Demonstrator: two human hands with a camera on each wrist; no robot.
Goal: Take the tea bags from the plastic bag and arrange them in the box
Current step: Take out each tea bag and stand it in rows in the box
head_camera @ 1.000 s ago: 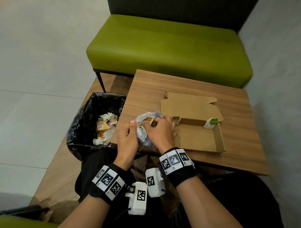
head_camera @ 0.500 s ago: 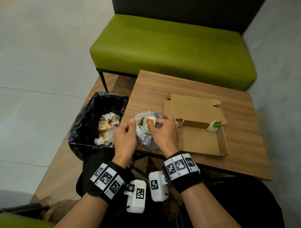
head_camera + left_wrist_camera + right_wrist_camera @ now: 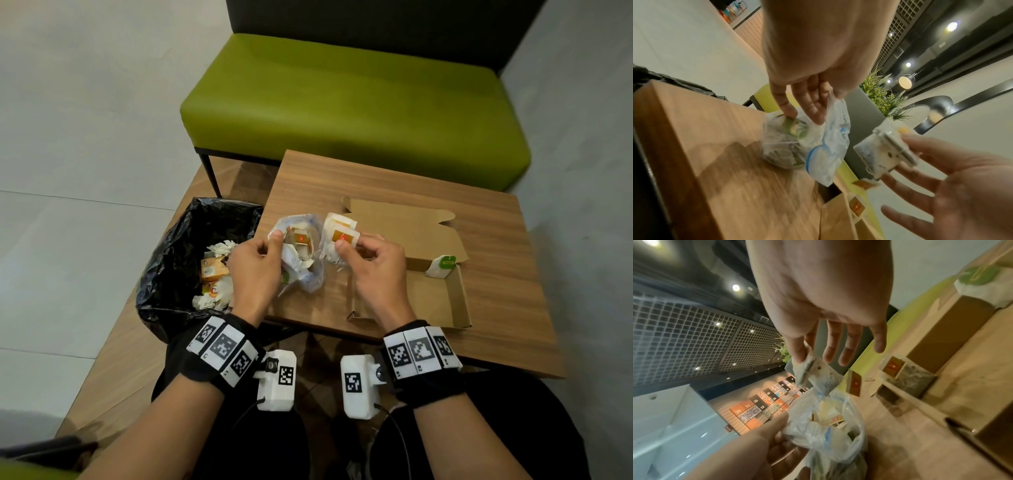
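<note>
A clear plastic bag (image 3: 301,260) with several tea bags inside stands on the wooden table (image 3: 496,274). My left hand (image 3: 257,270) pinches its rim and holds it up; the bag (image 3: 826,146) hangs from those fingers in the left wrist view. My right hand (image 3: 373,263) pinches a small stack of white tea bags with orange tags (image 3: 339,240), just right of the bag and outside it; the same stack (image 3: 813,376) shows between thumb and forefinger. The open cardboard box (image 3: 459,301) lies to the right, with a green-tagged tea bag (image 3: 442,265) and an orange-tagged one (image 3: 893,366) inside.
A bin lined with a black bag (image 3: 178,260), holding wrappers and tissue, stands left of the table. A green bench (image 3: 342,102) runs behind the table. The box's lid flap (image 3: 404,226) lies open toward the bench.
My right hand has drawn a small stack of tea bags out of the plastic bag and moved right. The left hand still holds the bag's rim.
</note>
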